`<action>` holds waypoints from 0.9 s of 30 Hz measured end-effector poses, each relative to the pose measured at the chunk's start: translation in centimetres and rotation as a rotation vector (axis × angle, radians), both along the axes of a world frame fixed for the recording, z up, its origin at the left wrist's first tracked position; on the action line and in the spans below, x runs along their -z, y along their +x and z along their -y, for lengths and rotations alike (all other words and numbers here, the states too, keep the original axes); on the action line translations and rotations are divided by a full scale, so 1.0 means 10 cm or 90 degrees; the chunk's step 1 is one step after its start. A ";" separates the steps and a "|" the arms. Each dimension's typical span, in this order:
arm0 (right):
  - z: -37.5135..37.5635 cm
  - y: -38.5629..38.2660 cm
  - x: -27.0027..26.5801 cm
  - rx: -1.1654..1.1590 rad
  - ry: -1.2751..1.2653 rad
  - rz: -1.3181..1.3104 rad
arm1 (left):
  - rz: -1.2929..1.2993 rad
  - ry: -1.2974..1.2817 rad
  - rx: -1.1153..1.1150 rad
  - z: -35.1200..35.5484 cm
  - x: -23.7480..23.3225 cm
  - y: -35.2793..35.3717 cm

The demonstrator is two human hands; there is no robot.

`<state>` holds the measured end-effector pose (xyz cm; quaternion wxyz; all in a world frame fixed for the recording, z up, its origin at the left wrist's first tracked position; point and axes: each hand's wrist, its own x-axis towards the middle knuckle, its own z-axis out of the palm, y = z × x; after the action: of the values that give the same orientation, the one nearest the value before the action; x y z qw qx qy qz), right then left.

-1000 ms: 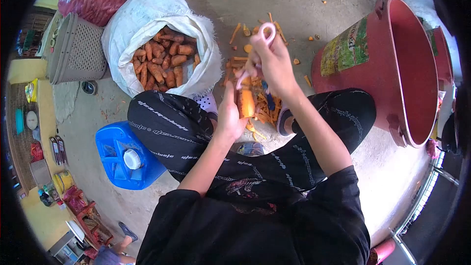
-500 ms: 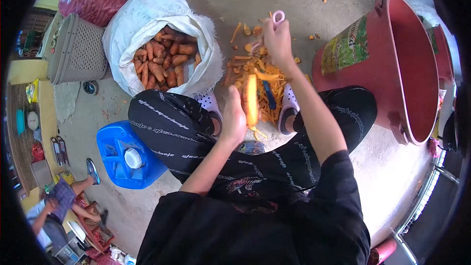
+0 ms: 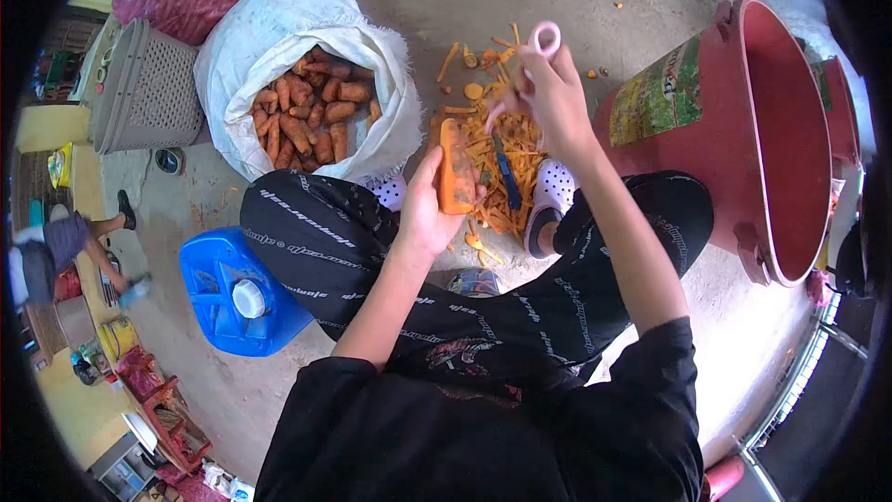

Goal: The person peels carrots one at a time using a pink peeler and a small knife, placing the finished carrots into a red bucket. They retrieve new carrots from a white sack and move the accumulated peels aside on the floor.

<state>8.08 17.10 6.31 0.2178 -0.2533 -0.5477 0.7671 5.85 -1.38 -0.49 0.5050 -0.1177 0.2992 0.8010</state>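
My left hand [image 3: 423,214] is wrapped round a partly peeled carrot [image 3: 455,172], held upright above the floor between my knees. Up and to the right of it, my right hand [image 3: 560,104] grips a pink peeler [image 3: 546,35], whose ring end sticks out above the fingers; its blade end is blurred and apart from the carrot. Beneath both hands lies a heap of orange carrot peelings [image 3: 531,188]. A dark blue object like a knife handle [image 3: 508,177] rests on that heap.
An open white sack [image 3: 297,14] of unpeeled carrots [image 3: 302,116] leans at upper left. A blue jerrycan [image 3: 223,316] stands by my left knee, a large red bin [image 3: 678,121] by my right. Grey basket [image 3: 153,93] and another person [image 3: 60,251] are at far left.
My right hand has shifted slightly right with the peeler, away from the carrot. The carrot has turned and moved a little left. The person at far left got up from sitting and moved.
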 end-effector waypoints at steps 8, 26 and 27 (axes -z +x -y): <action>0.65 0.23 -0.07 -0.044 -0.221 -0.088 | 0.009 0.045 -0.027 -0.05 -0.10 0.08; 0.57 0.06 0.10 -0.066 -0.116 -0.041 | 0.027 0.004 -0.120 -0.09 -0.17 0.26; 0.49 0.00 0.14 -0.080 -0.139 -0.064 | 0.003 0.017 -0.090 -0.06 -0.15 0.27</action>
<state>8.12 12.19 4.92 0.1676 -0.2018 -0.4641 0.8461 8.60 -0.75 0.99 0.4494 -0.1336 0.2782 0.8383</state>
